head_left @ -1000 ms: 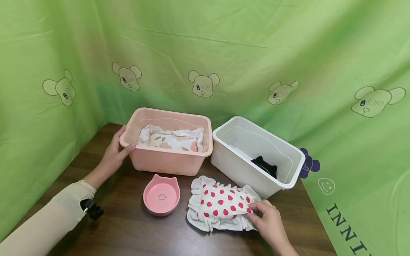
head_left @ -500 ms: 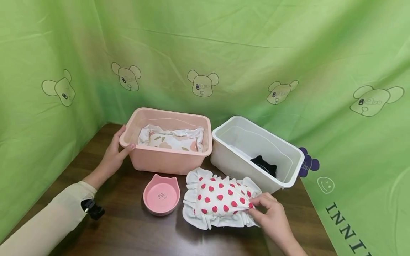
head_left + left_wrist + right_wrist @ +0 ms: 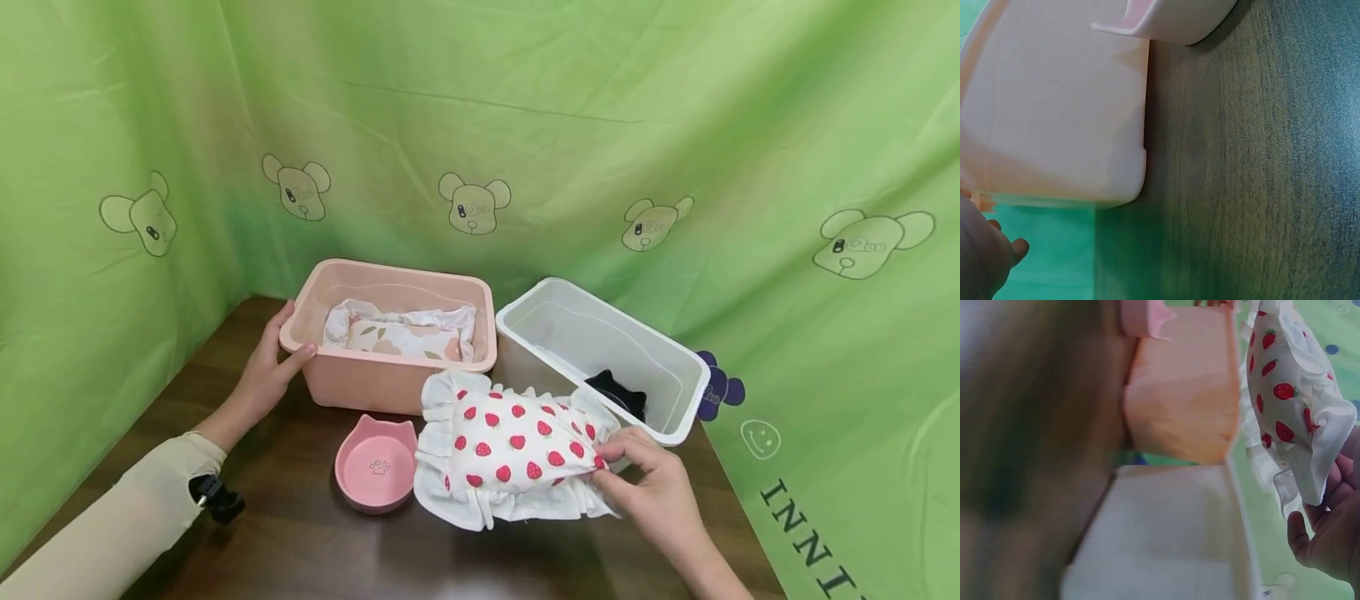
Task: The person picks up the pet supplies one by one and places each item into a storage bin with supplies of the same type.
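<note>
Green bear-print curtain (image 3: pixel 480 100) backs the wooden surface (image 3: pixel 337 558). Two bins (image 3: pixel 611 333), two cat-eared bowls (image 3: pixel 375 471), two cushions (image 3: pixel 408 340): right grip (image 3: pixel 656 479) pinches the strawberry cushion (image 3: pixel 517 446), raised near six o'clock; left grip (image 3: pixel 266 367) holds the pink bin (image 3: pixel 363 387).

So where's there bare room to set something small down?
Bare table shows in front of the pink bowl and pillow, and between that bowl and the left forearm. Inside the white bin, the end away from the black bowl looks free. Behind the pillow it's crowded: the pink bin nearly meets the white one.
</note>
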Demonstrator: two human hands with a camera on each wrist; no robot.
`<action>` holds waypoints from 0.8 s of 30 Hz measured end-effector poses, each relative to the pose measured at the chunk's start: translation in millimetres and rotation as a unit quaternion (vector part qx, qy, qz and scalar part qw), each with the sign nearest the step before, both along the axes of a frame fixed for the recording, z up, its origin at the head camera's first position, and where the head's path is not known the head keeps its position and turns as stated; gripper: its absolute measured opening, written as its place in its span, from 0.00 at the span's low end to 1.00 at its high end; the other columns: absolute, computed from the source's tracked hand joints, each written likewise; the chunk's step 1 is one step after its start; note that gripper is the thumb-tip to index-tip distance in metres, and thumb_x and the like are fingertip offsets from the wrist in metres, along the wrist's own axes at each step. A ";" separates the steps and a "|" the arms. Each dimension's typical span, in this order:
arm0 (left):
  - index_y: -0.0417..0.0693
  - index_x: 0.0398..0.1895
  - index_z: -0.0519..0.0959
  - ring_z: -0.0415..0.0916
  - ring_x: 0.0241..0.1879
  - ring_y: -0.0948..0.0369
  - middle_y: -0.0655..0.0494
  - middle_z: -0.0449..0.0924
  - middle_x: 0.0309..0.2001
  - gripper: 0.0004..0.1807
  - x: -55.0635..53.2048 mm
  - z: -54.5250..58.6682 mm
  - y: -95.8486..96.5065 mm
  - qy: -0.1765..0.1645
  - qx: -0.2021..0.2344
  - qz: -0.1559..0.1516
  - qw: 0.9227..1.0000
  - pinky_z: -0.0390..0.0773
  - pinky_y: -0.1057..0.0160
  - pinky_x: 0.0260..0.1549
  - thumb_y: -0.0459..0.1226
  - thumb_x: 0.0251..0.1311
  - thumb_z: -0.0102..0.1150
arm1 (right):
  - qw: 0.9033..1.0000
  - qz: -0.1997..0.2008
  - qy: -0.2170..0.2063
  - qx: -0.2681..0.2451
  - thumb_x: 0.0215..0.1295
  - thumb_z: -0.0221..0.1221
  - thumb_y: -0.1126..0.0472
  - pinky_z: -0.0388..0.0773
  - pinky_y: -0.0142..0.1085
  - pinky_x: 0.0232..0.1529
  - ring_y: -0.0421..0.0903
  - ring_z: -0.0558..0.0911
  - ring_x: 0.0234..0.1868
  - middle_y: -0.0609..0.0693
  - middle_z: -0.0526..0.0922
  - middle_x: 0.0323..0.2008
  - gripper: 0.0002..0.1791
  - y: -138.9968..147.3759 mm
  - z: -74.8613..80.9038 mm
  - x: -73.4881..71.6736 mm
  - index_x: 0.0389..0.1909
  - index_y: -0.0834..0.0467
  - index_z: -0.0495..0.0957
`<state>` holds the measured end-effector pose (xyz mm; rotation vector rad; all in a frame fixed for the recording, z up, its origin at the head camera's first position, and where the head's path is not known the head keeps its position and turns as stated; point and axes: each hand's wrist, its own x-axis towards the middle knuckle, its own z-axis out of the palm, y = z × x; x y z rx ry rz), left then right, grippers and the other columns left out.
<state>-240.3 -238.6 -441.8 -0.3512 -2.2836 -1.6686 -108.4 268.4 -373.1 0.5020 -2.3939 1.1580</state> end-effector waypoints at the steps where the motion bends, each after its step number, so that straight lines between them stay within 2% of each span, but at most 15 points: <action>1: 0.47 0.84 0.42 0.45 0.80 0.44 0.47 0.42 0.83 0.46 0.1 -0.1 0.0 0.000 0.002 0.000 1.000 0.49 0.40 0.75 0.36 0.72 0.59 | 1.000 0.002 0.000 -0.004 0.39 0.73 0.82 0.72 0.19 0.49 0.34 0.78 0.44 0.44 0.84 0.35 0.21 -0.8 5.3 -0.6 0.27 0.53 0.86; 3: 0.47 0.84 0.43 0.45 0.80 0.44 0.47 0.42 0.83 0.46 0.1 -0.3 -0.2 0.001 0.003 0.000 1.000 0.49 0.44 0.76 0.36 0.72 0.59 | 1.000 0.005 0.000 -0.013 0.40 0.72 0.82 0.72 0.20 0.51 0.34 0.78 0.45 0.44 0.84 0.36 0.20 -2.5 16.1 -2.0 0.27 0.55 0.86; 6: 0.47 0.84 0.42 0.46 0.79 0.43 0.46 0.42 0.83 0.45 0.1 -0.9 -0.8 0.006 0.000 -0.002 1.000 0.51 0.59 0.75 0.35 0.72 0.58 | 1.000 0.002 -0.002 -0.023 0.41 0.72 0.83 0.73 0.20 0.51 0.35 0.78 0.46 0.43 0.83 0.37 0.18 -5.2 32.1 -5.1 0.27 0.57 0.87; 9: 0.47 0.84 0.42 0.46 0.79 0.43 0.45 0.42 0.83 0.45 0.0 -0.9 -1.0 0.010 -0.002 -0.003 1.000 0.52 0.74 0.69 0.35 0.72 0.58 | 1.000 -0.005 -0.006 -0.026 0.44 0.72 0.82 0.73 0.21 0.51 0.35 0.79 0.45 0.41 0.83 0.36 0.15 -8.4 47.0 -11.4 0.28 0.60 0.87; 12: 0.45 0.84 0.43 0.48 0.79 0.42 0.44 0.42 0.83 0.45 0.0 0.5 -0.9 0.010 -0.003 -0.001 1.000 0.53 0.81 0.63 0.35 0.72 0.58 | 1.000 -0.018 -0.012 -0.019 0.47 0.71 0.79 0.72 0.20 0.52 0.35 0.78 0.46 0.39 0.83 0.36 0.12 -12.7 59.4 -20.2 0.29 0.61 0.86; 20: 0.41 0.83 0.43 0.52 0.76 0.39 0.40 0.43 0.82 0.45 0.7 1.3 0.6 0.009 -0.004 0.004 1.000 0.55 0.84 0.58 0.32 0.71 0.58 | 0.998 -0.042 -0.043 0.022 0.56 0.72 0.68 0.69 0.24 0.48 0.35 0.77 0.47 0.38 0.83 0.39 0.05 -29.7 86.1 -49.2 0.34 0.59 0.87; 22: 0.41 0.83 0.43 0.52 0.76 0.40 0.40 0.43 0.82 0.45 1.2 2.2 1.2 0.006 -0.002 0.003 1.000 0.55 0.81 0.61 0.33 0.71 0.58 | 0.998 -0.045 -0.043 0.032 0.57 0.72 0.65 0.69 0.26 0.48 0.36 0.77 0.47 0.40 0.83 0.39 0.05 -34.5 93.2 -57.9 0.35 0.58 0.88; 24: 0.41 0.83 0.43 0.50 0.77 0.40 0.41 0.43 0.82 0.45 1.8 3.6 1.8 0.004 0.000 0.001 1.000 0.56 0.71 0.69 0.33 0.71 0.58 | 0.997 -0.045 -0.042 0.039 0.57 0.72 0.63 0.68 0.28 0.47 0.37 0.76 0.47 0.43 0.84 0.39 0.05 -39.3 100.2 -66.3 0.35 0.57 0.88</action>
